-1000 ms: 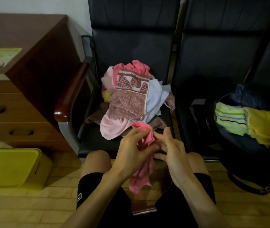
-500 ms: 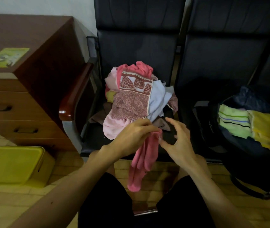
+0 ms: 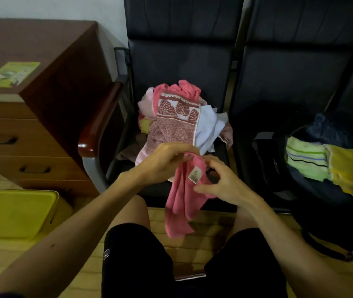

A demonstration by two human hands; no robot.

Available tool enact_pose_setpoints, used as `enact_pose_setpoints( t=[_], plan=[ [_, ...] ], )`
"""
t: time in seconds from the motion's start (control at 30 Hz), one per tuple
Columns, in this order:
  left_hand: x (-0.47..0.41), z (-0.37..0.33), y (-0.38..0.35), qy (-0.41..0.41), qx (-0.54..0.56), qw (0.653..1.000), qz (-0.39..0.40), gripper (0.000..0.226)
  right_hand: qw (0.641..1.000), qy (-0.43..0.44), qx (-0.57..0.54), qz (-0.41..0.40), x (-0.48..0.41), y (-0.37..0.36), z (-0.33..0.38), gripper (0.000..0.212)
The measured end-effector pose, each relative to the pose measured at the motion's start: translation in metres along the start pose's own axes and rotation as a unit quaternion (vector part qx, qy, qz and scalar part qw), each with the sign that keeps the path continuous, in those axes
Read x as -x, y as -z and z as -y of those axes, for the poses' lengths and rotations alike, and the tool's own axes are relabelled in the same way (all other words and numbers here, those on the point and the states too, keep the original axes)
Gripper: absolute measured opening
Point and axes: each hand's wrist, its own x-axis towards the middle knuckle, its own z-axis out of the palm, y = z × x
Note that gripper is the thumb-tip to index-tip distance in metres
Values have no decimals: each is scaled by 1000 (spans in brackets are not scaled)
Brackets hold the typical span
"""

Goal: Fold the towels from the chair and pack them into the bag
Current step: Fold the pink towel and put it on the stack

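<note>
Two folded towels (image 3: 306, 160) sit in the bag (image 3: 268, 160), right of the hands. Left hand (image 3: 162, 162) and right hand (image 3: 225, 186) both pinch a hanging pink towel (image 3: 179, 207); an unfolded pile (image 3: 177, 125) waits beyond.

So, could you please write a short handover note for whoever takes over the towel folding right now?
Hands: the left hand grips the top of the pink towel, which hangs unfolded between the knees. The right hand pinches it beside its label.
Things: the pile of unfolded towels lies on the chair. The bag sits open on the next seat.
Done: a green striped towel and a yellow towel lie folded in the bag.
Left: fold and pack the pink towel, then work through the pile.
</note>
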Motion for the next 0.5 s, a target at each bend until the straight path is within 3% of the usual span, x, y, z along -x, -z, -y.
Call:
enact_pose_setpoints(
  t=[0.1, 0.17, 0.3, 0.33, 0.4, 0.5],
  plan=[
    [-2, 0, 4, 9, 5, 1000, 18, 23, 997, -12, -75, 14, -5, 3, 6, 45],
    [-2, 0, 8, 22, 0, 1000, 11, 22, 998, -21, -65, -2, -5, 5, 3, 35],
    [0, 4, 18, 51, 9, 998, -38, 25, 994, -100, 27, 35, 2, 8, -10, 55],
    [1, 4, 21, 59, 9, 997, -48, 26, 994, -102, 11, 37, 5, 12, -9, 48],
    [5, 5, 26, 76, 8, 995, -59, 30, 995, -77, -54, 17, 10, 26, 7, 17],
    [11, 8, 33, 110, 17, 990, -82, 32, 991, 37, -79, -105, 11, 57, 49, 21]
  ],
)
